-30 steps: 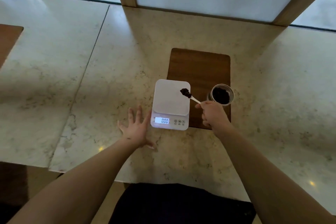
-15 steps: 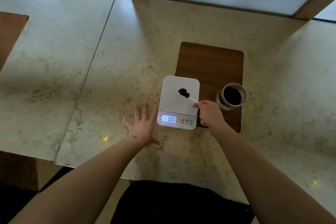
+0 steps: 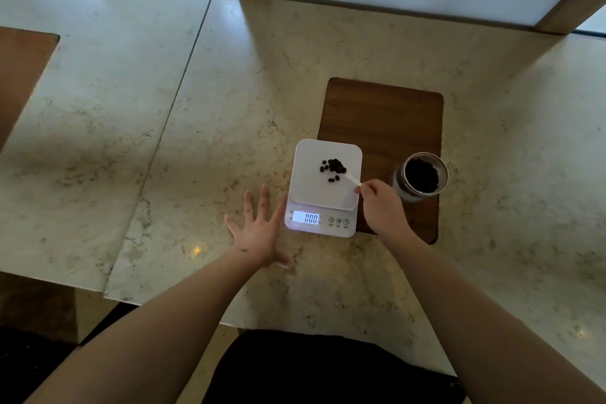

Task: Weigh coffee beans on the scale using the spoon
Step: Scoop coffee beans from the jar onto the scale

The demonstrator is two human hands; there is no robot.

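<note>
On the marble counter [image 3: 229,108], jar [image 3: 421,179] holds coffee beans [image 3: 421,174].

- A small pile of dark coffee beans [image 3: 333,168] is scattered on the white scale [image 3: 324,188], display reading 0.00.
- The white spoon [image 3: 351,177] is held tilted over the platform.
- More beans are kept in the open glass jar [image 3: 420,177] just right.

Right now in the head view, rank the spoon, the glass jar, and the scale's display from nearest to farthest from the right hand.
1. spoon: held in the right hand, reaching left over the scale's platform.
2. glass jar: just right of the hand, on the wooden board.
3. scale's display: left of the hand, at the scale's near edge.
</note>
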